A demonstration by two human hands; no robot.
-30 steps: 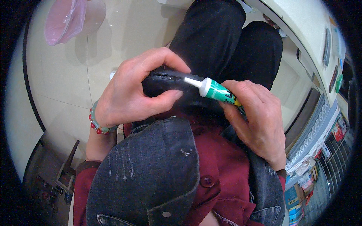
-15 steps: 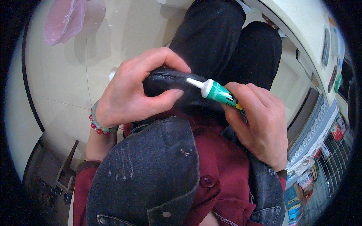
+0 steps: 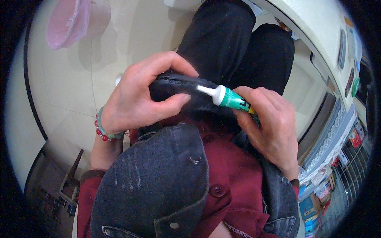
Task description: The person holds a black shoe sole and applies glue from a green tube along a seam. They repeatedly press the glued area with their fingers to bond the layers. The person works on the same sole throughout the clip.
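Observation:
My left hand is curled round the end of a black, leather-like item, fingers on its far side and thumb on its near side. A rough split runs along the item's upper edge. Its whole shape blends into the dark clothing behind it, so its kind is unclear. In my right hand is a green and white glue tube, gripped between thumb and fingers. The tube's slim white nozzle points left and lies over the black item, just right of the split; whether it touches cannot be made out.
Beyond my black-trousered legs is a pale tiled floor. A pink-lined bin stands at the far left. To the right is a white table with small objects on it. A dark wooden stool stands at the lower left.
The glue tube in my right hand has turned slightly, and its nozzle tip sits a little lower. My left hand keeps nearly the same hold on the black item.

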